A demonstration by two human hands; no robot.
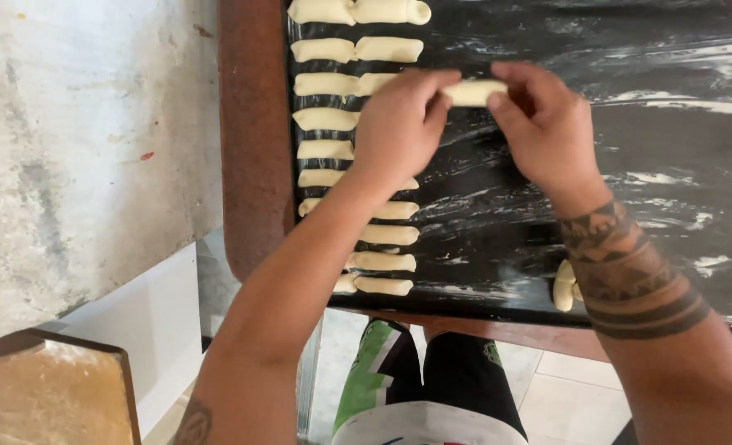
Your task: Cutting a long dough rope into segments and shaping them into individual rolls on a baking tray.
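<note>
My left hand (399,124) and my right hand (543,124) together hold one pale dough roll (475,92), each pinching an end, just above a black greased baking tray (630,66). On the tray's left side lie two columns of several shaped dough rolls (325,119); my left forearm crosses over the lower ones. One more dough piece (564,286) lies near the tray's front edge, beside my right forearm.
The tray rests on a reddish-brown table (255,124). A rough grey-white wall (86,148) stands to the left. A floured wooden board (49,395) sits at the lower left. Below are my dark shorts and a tiled floor (576,387).
</note>
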